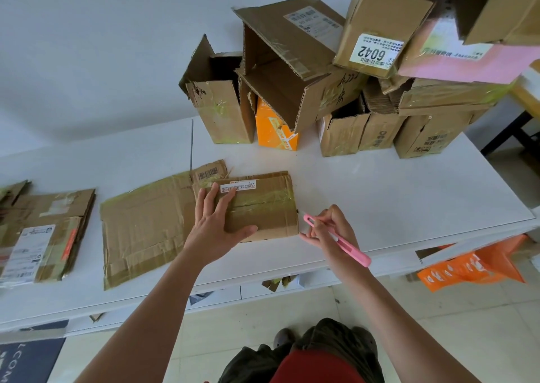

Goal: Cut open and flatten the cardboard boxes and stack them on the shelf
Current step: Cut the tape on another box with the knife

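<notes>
Near the table's [380, 195] front edge lies the small box [263, 207], long axis left-right. Her left hand [216, 227] presses it flat-fingered; right hand [330, 230], gripping the pink cutter [336, 239], sits just beside its right end, nearer the tape seam.

Hands [217, 224] on taped box [263, 207]

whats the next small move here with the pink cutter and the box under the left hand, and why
Probably bring the pink cutter to the right end of the small taped box and slit the tape. The right hand holds the cutter just beside that end, the left hand rests on the box top, steadying it, and the box is not yet flattened, unlike the flat cardboard sheet beside it.
</notes>
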The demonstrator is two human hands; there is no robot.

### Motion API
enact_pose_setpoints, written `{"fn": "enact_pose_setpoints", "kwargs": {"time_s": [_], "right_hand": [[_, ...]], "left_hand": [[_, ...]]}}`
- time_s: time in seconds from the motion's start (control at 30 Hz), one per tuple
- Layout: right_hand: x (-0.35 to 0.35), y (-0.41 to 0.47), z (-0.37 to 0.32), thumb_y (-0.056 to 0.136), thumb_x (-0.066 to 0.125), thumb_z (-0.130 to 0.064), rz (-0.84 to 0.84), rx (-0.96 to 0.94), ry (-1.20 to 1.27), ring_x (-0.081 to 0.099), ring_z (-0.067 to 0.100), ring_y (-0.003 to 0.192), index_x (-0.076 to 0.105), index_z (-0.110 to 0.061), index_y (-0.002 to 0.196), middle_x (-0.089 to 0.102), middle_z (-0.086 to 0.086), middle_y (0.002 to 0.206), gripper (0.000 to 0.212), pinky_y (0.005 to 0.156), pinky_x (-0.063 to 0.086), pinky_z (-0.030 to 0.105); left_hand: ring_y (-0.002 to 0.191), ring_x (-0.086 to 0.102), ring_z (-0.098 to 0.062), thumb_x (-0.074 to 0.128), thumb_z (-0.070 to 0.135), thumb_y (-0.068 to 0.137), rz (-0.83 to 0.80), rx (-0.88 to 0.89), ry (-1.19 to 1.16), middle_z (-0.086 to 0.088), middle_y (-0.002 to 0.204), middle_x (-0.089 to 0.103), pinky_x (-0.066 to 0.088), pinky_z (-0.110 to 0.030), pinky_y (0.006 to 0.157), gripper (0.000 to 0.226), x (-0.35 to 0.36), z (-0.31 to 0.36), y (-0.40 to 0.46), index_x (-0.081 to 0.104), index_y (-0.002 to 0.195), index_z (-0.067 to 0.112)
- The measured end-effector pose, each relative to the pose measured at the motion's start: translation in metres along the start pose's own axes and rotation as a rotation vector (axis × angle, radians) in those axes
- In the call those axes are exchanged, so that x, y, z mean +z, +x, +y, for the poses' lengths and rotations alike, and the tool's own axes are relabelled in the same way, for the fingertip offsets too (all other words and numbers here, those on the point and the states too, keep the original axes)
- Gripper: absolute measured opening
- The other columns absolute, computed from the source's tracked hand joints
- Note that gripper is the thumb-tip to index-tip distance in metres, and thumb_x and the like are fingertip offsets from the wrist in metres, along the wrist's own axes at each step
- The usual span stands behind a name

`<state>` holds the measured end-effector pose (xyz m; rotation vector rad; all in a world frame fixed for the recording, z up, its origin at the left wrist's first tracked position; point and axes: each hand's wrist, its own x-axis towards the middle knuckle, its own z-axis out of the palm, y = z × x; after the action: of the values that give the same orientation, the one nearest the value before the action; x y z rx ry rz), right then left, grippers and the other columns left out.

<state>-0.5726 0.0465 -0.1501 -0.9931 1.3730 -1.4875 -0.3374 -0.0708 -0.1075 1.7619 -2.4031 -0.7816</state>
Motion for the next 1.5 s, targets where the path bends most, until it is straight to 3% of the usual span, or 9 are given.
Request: {"fn": "enact_pose_setpoints", "kwargs": {"time_s": [0.37,0.5,0.77,0.9,1.17,1.23,1.3,1.37,1.5], "right_hand": [[0.037,-0.008,-0.025,0.102,0.049,-0.018,0.423,0.019,-0.047,0.072,0.018,0.084,0.044,-0.021,0.091,0.066,-0.017,0.091,0.013,0.067,0.062,0.041],[0.051,0.001,-0.034,0.102,0.049,-0.016,0.432,0.044,0.009,0.07,0.008,0.084,0.044,-0.019,0.088,0.067,-0.021,0.085,0.015,0.072,0.062,0.039],[0.065,0.041,-0.057,0.101,0.052,-0.019,0.341,0.09,0.121,0.07,0.01,0.093,0.046,-0.012,0.089,0.068,-0.001,0.093,0.016,0.084,0.059,0.051],[0.082,0.014,-0.043,0.1,0.054,-0.021,0.31,0.077,0.042,0.065,0.04,0.087,0.046,-0.016,0.087,0.065,0.002,0.082,0.017,0.077,0.051,0.068],[0.036,0.046,-0.047,0.098,0.058,-0.014,0.29,0.104,0.239,0.071,0.026,0.1,0.05,-0.011,0.088,0.069,0.011,0.091,0.014,0.092,0.057,0.044],[0.025,0.042,-0.048,0.099,0.056,-0.014,0.347,0.058,0.121,0.072,0.026,0.095,0.049,-0.011,0.087,0.069,0.011,0.091,0.015,0.083,0.058,0.043],[0.02,0.033,-0.044,0.1,0.055,-0.016,0.432,0.026,-0.03,0.071,0.024,0.085,0.048,-0.011,0.087,0.069,0.01,0.087,0.016,0.065,0.055,0.044],[0.021,0.02,-0.043,0.1,0.056,-0.017,0.491,-0.005,-0.114,0.061,0.025,0.066,0.046,-0.01,0.087,0.061,0.014,0.075,0.018,0.057,0.048,0.048],[0.03,-0.005,-0.037,0.099,0.057,-0.022,0.566,0.035,-0.089,0.06,0.026,0.069,0.046,-0.015,0.085,0.062,0.011,0.074,0.019,0.061,0.048,0.027]], "left_hand": [[0.137,0.015,-0.03,0.063,0.062,0.082,-0.01,-0.191,0.113,-0.006,0.145,0.034,0.029,-0.049,0.108,0.065,-0.035,0.005,0.029,0.046,0.138,0.034],[0.089,0.06,-0.017,0.073,0.049,0.081,0.077,-0.26,-0.129,0.003,0.094,0.059,0.049,-0.032,0.075,0.037,-0.039,0.007,0.021,0.06,0.102,0.022],[0.063,0.068,-0.026,0.067,0.054,0.086,0.181,-0.504,-0.093,-0.009,0.065,0.069,0.056,-0.035,0.064,0.053,-0.056,-0.005,-0.001,0.066,0.071,0.003],[0.059,0.071,-0.021,0.069,0.048,0.087,0.098,-0.475,-0.238,-0.007,0.057,0.069,0.06,-0.039,0.07,0.045,-0.046,0.005,-0.006,0.063,0.07,0.007],[0.04,0.062,-0.018,0.076,0.026,0.086,-0.159,-0.653,-0.827,-0.018,0.069,0.073,0.044,-0.02,0.035,0.034,-0.017,0.056,-0.005,0.061,0.096,-0.003],[0.052,0.066,-0.019,0.081,0.034,0.08,-0.122,-0.623,-0.744,-0.014,0.08,0.074,0.053,-0.026,0.046,0.046,-0.006,0.062,-0.001,0.061,0.101,-0.001],[0.1,0.065,-0.025,0.088,0.047,0.064,0.015,-0.523,-0.436,-0.011,0.116,0.062,0.055,-0.036,0.081,0.084,-0.002,0.062,0.008,0.049,0.125,0.004],[0.136,0.029,-0.031,0.093,0.053,0.049,0.077,-0.388,-0.263,-0.009,0.141,0.027,0.035,-0.044,0.108,0.13,-0.008,0.057,0.019,0.016,0.149,0.019],[0.148,-0.002,-0.026,0.092,0.06,0.036,0.003,-0.044,-0.118,0.007,0.16,-0.009,0.01,-0.057,0.117,0.155,-0.022,0.042,0.047,-0.014,0.149,0.049]]}}
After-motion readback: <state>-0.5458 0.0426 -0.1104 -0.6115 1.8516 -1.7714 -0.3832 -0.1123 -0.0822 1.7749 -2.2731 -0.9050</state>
